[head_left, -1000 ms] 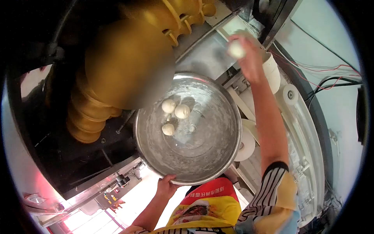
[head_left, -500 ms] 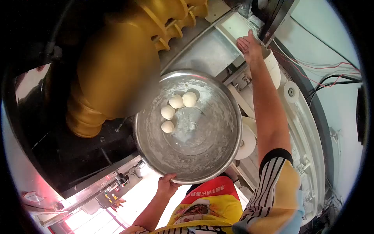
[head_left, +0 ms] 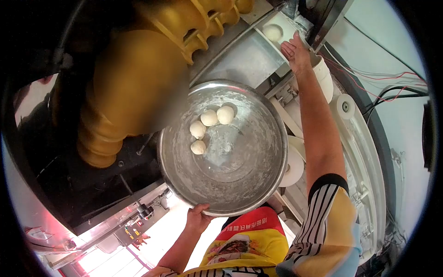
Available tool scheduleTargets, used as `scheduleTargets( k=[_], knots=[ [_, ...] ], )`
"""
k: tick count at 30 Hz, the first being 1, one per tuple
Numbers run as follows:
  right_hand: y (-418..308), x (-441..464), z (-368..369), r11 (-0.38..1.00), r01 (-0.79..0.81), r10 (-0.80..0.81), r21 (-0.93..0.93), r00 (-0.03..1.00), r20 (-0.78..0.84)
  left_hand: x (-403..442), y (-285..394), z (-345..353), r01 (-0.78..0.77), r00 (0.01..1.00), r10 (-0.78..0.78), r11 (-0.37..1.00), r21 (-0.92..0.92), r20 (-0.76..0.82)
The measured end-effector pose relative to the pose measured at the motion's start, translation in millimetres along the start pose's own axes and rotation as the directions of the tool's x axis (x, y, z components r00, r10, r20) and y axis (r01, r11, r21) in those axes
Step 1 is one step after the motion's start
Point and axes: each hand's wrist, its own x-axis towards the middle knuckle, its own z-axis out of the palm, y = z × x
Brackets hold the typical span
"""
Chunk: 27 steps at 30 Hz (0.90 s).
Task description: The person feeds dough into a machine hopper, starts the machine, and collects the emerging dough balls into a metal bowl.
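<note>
Though apart, ball [head_left: 272, 33] near right hand [head_left: 296, 52]

White Chinese chars [head_left: 251, 223] on red/yel. apron [head_left: 271, 241], too sm. to read w/ certainty.

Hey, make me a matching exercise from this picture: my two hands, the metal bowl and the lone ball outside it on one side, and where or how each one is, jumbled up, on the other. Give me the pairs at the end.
Column one
1. Left hand
2. Right hand
3. Metal bowl
4. Lone ball

Column two
A. Resting on a white surface
B. Gripping a rim
C. Silver-grey, with four white balls inside
D. Outstretched, with no object visible in it

Pairs: 1-B, 2-D, 3-C, 4-A
</note>
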Motion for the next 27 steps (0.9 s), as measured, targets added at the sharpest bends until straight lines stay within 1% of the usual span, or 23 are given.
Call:
scheduleTargets(
  k=[1, 4, 7, 8, 10, 11, 13, 14, 15, 16, 17, 18, 20, 21, 23, 27],
  knots=[
    [0, 1, -1, 1.0, -0.008, 0.008, 0.002, 1.0, -0.005, 1, 0, -1, 0.003, 1.0, -0.002, 1.0, 0.002, -0.019],
    [2, 3, -1, 1.0, 0.023, -0.023, -0.009, 1.0, 0.01, 1, 1, -3, 0.017, 1.0, -0.017, 1.0, -0.005, 0.025],
    [-3, -15, 5, 0.97, 0.162, -0.155, -0.182, 0.987, 0.05, 4, 0, -9, -0.006, 0.997, 0.008, 1.0, -0.019, 0.08],
    [-7, -31, 6, 0.951, 0.202, -0.161, -0.233, 0.97, 0.182, 2, 2, -7, -0.002, 0.998, 0.002, 1.0, -0.003, 0.056],
    [-27, -81, 20, 0.899, 0.3, -0.139, -0.319, 0.886, 0.442, -1, 4, 0, 0.009, 1.0, -0.009, 1.0, 0.02, 0.009],
    [-37, -90, 27, 0.824, 0.394, -0.12, -0.406, 0.823, 0.556, 2, 5, 2, -0.003, 1.0, 0.003, 1.0, 0.002, 0.022],
    [-50, -107, 28, 0.635, 0.565, -0.008, -0.527, 0.687, 0.727, -2, 4, -1, -0.004, 1.0, 0.005, 1.0, -0.021, 0.027],
    [-46, -85, 22, 0.733, 0.374, 0.012, -0.568, 0.828, 0.561, -3, 4, 1, 0.005, 1.0, -0.005, 1.0, -0.004, -0.027],
    [-42, -60, 21, 0.838, 0.27, -0.043, -0.475, 0.899, 0.436, 1, 4, 5, 0.0, 1.0, 0.0, 1.0, 0.001, -0.015],
    [-35, -41, 18, 0.923, 0.165, -0.061, -0.348, 0.955, 0.291, -1, 3, 6, -0.001, 1.0, 0.002, 1.0, 0.008, -0.014],
    [-24, -26, 12, 0.978, 0.073, -0.047, -0.193, 0.99, 0.135, -3, 3, 5, -0.001, 1.0, 0.002, 1.0, 0.019, -0.017],
    [-16, -21, 11, 0.994, 0.032, -0.02, -0.103, 0.993, 0.113, -1, 2, 1, 0.002, 1.0, -0.002, 1.0, -0.003, 0.001],
    [-8, -11, 4, 0.999, -0.009, 0.011, -0.03, 0.999, 0.05, 4, 0, -7, 0.011, 0.999, -0.009, 0.999, -0.046, 0.036],
    [-6, -9, 3, 1.0, -0.026, 0.026, 0.002, 0.999, 0.019, 4, 2, -6, 0.018, 1.0, -0.018, 0.999, -0.04, 0.003],
    [-4, -8, 1, 1.0, -0.022, 0.022, -0.004, 0.999, 0.038, 0, 2, -2, 0.039, 0.997, -0.042, 0.998, -0.043, -0.066],
    [-2, 0, 0, 0.999, -0.031, 0.031, -0.012, 0.999, 0.026, 0, -1, 1, 0.004, 1.0, -0.004, 1.0, -0.03, -0.004]
  ],
)
